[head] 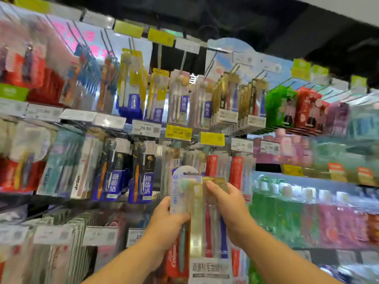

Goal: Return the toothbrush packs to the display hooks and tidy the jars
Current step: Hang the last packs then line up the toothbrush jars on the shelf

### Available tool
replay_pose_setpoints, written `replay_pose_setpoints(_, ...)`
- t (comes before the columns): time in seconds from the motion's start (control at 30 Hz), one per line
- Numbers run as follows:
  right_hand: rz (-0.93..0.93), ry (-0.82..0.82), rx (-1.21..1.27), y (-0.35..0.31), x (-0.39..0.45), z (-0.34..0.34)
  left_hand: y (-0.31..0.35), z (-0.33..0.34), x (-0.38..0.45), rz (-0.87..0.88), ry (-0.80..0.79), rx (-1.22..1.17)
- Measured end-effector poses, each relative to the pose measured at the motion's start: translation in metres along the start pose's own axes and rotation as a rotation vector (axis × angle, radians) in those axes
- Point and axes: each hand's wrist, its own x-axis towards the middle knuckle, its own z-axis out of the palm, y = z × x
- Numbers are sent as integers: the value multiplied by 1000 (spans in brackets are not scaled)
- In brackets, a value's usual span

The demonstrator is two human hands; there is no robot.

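I hold a bunch of toothbrush packs upright in front of the display. My left hand (pixel 166 221) grips a pale, round-topped pack (pixel 181 186) from the left side. My right hand (pixel 226 203) grips a gold-edged clear pack (pixel 197 238) near its top, fingers over the front. Red and blue brushes show inside that bundle. Behind the packs hang red-topped packs (pixel 235 171) on a hook. Gold packs (pixel 229 99) of the same look hang on the upper row. The picture is blurred by motion.
Rows of hanging toothbrush packs fill the wall, with blue-labelled ones (pixel 143 181) at centre left. Price tags (pixel 178 131) line the hook ends. Green and pink bottles (pixel 307 218) stand on the shelves at the right. A dark ceiling is above.
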Motion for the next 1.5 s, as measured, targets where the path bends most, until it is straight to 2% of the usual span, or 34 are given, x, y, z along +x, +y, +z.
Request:
replay_pose_setpoints(0.13,3,11,19,-18,6,-11,19,8,8,45,-45,-11)
replay_pose_setpoints(0.3,45,85,138,-47,20,-25,47,21,19,72,-122,-7)
replay_pose_setpoints(0.43,84,78,235,-66,32,-41,71,31,24,112,-139,-15)
replay_pose_setpoints(0.7,24,103,180,-89,41,-54,90,29,26,151,-126,-14)
replay_pose_setpoints(1.0,-61,-19,166,-105,46,-80,109,30,34,184,-139,-35)
replay_pose_setpoints(1.23,-115,-82,182,-117,68,-105,137,50,51,294,-22,-13)
replay_pose_setpoints(1.5,-131,-164,249,-127,116,-108,161,65,73,386,10,28)
